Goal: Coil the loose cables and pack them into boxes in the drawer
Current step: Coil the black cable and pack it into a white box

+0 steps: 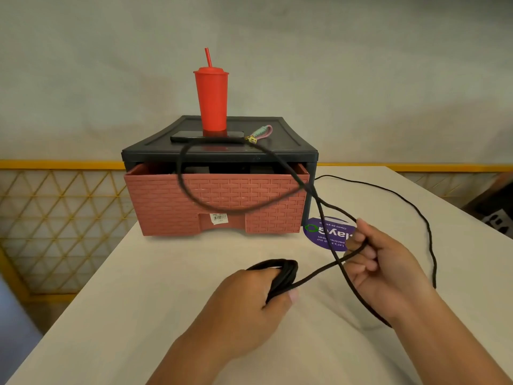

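The black cable [313,275] is in both hands, low in the middle of the frame. The left hand [249,304] grips a small coil [283,269] of it, with the fingers [293,295] curled tight round the loops. One strand runs up and to the right from the coil to the right hand [388,265]. The fingers of that hand are bent round the strand and hold it.

The rest of the cable is loose. It looks thin, dark and a bit rough, like cord. A big loop swings in front of the drawer [166,207] and up across the dark case [291,145]. Another long piece lies on the table [166,287] at the right and bends round to pass behind the right wrist.

The drawer is in the middle of the frame. It is pinkish red with a brick look, and it is pulled out a little. Dark shapes show in the gap, but I cannot tell what they are. A small white label [219,218] with a bar code is stuck low on the front.

On top of the case stands a red cup [211,101] with a lid and a straw. A black phone [194,136] lies flat just in front of the cup. A green and pink strap [262,132] lies to the right of the phone.

A round purple sticker [322,234] is on the table, between the drawer and the right hand. A yellow fence [55,218] runs behind the table at the left.
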The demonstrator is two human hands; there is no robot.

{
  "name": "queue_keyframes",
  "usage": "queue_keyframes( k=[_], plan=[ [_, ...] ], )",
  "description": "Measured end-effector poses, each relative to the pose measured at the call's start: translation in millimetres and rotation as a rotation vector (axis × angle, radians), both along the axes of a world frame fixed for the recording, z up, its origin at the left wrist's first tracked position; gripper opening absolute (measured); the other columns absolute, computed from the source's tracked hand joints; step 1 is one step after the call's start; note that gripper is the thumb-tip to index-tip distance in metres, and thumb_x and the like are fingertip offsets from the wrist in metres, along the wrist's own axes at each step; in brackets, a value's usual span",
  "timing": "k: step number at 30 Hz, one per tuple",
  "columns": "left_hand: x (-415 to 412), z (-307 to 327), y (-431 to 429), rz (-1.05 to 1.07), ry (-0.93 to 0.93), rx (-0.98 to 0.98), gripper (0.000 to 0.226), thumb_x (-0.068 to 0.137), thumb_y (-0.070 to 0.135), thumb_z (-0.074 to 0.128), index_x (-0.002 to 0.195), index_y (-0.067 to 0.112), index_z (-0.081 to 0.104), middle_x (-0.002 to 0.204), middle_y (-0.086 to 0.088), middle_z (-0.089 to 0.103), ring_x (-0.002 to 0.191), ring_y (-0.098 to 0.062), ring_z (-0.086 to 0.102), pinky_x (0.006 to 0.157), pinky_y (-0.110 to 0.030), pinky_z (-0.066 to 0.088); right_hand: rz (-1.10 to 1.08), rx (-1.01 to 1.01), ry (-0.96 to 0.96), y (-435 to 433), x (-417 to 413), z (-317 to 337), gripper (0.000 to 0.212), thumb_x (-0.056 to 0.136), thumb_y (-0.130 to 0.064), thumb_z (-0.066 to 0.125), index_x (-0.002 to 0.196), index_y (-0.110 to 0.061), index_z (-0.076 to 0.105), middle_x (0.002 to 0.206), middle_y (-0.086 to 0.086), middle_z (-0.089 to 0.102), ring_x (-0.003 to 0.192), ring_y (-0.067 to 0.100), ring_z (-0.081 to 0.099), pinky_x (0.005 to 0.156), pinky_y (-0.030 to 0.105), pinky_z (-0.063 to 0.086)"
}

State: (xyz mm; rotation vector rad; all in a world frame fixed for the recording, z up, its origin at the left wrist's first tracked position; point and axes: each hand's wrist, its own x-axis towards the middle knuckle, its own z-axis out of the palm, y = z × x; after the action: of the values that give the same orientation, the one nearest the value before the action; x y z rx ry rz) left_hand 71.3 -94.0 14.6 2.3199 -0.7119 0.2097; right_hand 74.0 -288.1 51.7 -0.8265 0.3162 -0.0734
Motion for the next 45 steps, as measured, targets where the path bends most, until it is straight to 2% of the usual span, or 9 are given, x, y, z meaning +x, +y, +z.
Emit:
queue_keyframes(
  k=[8, 13, 16, 20, 24, 30, 34, 38, 45],
  plan=[
    [-1.7, 1.7, -0.6, -0.106, 0.206, -0.319, 0.049, 0.067, 0.061, 0.05, 0.058, 0.013, 0.042, 0.047, 0.012, 0.03, 0.047, -0.006, 0.026, 0.047, -0.019, 0.022, 0.013, -0.023, 0.045, -6.9, 7.9, -10.9, 0.023, 0.092, -0.02, 0.05, 0.072, -0.011, 0.054, 0.05, -0.003, 0.042, 0.031, 0.004, 0.031, 0.033, 0.014, 0.034],
    [1.2, 2.5, 6.0, -0.062, 0.222, -0.322, 0.043, 0.068, 0.058, 0.051, 0.057, 0.018, 0.042, 0.048, 0.01, 0.03, 0.048, -0.008, 0.027, 0.049, -0.02, 0.023, 0.115, -0.77, 0.108, 3.3, 3.6, -12.7, 0.028, 0.093, -0.036, 0.049, 0.111, -0.016, 0.055, 0.062, 0.004, 0.058, 0.049, 0.017, 0.051, 0.058, 0.03, 0.044],
    [4.8, -2.6, 8.5, 0.008, 0.136, -0.19, 0.034, 0.071, 0.058, 0.046, 0.06, 0.026, 0.042, 0.049, 0.009, 0.031, 0.05, -0.008, 0.027, 0.052, -0.025, 0.022, 0.206, -1.346, 0.048, 12.3, -4.0, -14.5, 0.059, 0.091, -0.054, 0.036, 0.144, -0.031, 0.022, 0.071, 0.0, 0.063, 0.062, 0.01, 0.057, 0.064, 0.016, 0.041],
    [8.7, -5.2, 10.7, 0.102, 0.092, -0.094, 0.028, 0.078, 0.052, 0.046, 0.061, 0.03, 0.041, 0.049, 0.01, 0.037, 0.049, -0.01, 0.031, 0.052, -0.026, 0.024, 0.244, -1.496, -0.178, 17.2, -7.0, -18.9, 0.045, 0.087, -0.041, 0.057, 0.131, -0.034, 0.048, 0.079, -0.01, 0.058, 0.056, -0.003, 0.048, 0.059, 0.009, 0.037],
    [10.7, -2.6, 14.4, 0.085, 0.149, -0.158, 0.031, 0.074, 0.051, 0.046, 0.06, 0.025, 0.038, 0.047, 0.009, 0.031, 0.049, -0.009, 0.027, 0.051, -0.025, 0.021, -0.099, -1.289, -0.309, -3.1, -0.6, -10.8, 0.02, 0.091, -0.014, 0.055, 0.095, -0.027, 0.069, 0.056, -0.023, 0.059, 0.057, -0.008, 0.052, 0.058, 0.007, 0.035],
    [15.7, -2.8, 22.6, 0.174, 0.185, -0.234, 0.033, 0.07, 0.052, 0.047, 0.059, 0.021, 0.043, 0.05, 0.009, 0.032, 0.049, -0.011, 0.028, 0.053, -0.028, 0.024, -0.629, -1.204, -0.19, -55.3, -1.5, -2.2, 0.02, 0.096, -0.023, 0.046, 0.096, -0.021, 0.066, 0.065, -0.003, 0.052, 0.061, 0.014, 0.045, 0.063, 0.03, 0.037],
    [16.9, -6.0, 23.0, 0.235, 0.159, -0.219, 0.04, 0.083, 0.046, 0.056, 0.055, 0.023, 0.04, 0.045, 0.009, 0.031, 0.046, -0.01, 0.028, 0.051, -0.027, 0.022, -0.409, -1.443, -0.047, -62.4, 5.9, -12.5, 0.019, 0.094, -0.017, 0.049, 0.086, -0.014, 0.065, 0.06, 0.002, 0.051, 0.059, 0.02, 0.045, 0.058, 0.03, 0.035],
    [14.1, -10.6, 15.5, 0.208, 0.112, -0.113, 0.042, 0.086, 0.048, 0.052, 0.06, 0.016, 0.043, 0.047, 0.008, 0.036, 0.048, -0.01, 0.033, 0.052, -0.025, 0.027, 0.11, -1.736, -0.237, -25.0, 7.2, -28.4, 0.033, 0.093, -0.015, 0.051, 0.065, -0.033, 0.048, 0.058, -0.008, 0.052, 0.059, 0.007, 0.045, 0.058, 0.017, 0.033],
    [2.4, -8.8, -5.2, 0.09, 0.024, 0.184, 0.036, 0.09, 0.049, 0.045, 0.083, 0.015, 0.056, 0.076, -0.001, 0.057, 0.068, -0.015, 0.051, 0.064, -0.027, 0.04, 0.213, -1.194, -0.486, 2.9, -0.6, -21.9, 0.021, 0.086, -0.023, 0.05, 0.066, -0.023, 0.057, 0.058, -0.014, 0.051, 0.057, -0.001, 0.041, 0.06, 0.009, 0.035]
  ],
)
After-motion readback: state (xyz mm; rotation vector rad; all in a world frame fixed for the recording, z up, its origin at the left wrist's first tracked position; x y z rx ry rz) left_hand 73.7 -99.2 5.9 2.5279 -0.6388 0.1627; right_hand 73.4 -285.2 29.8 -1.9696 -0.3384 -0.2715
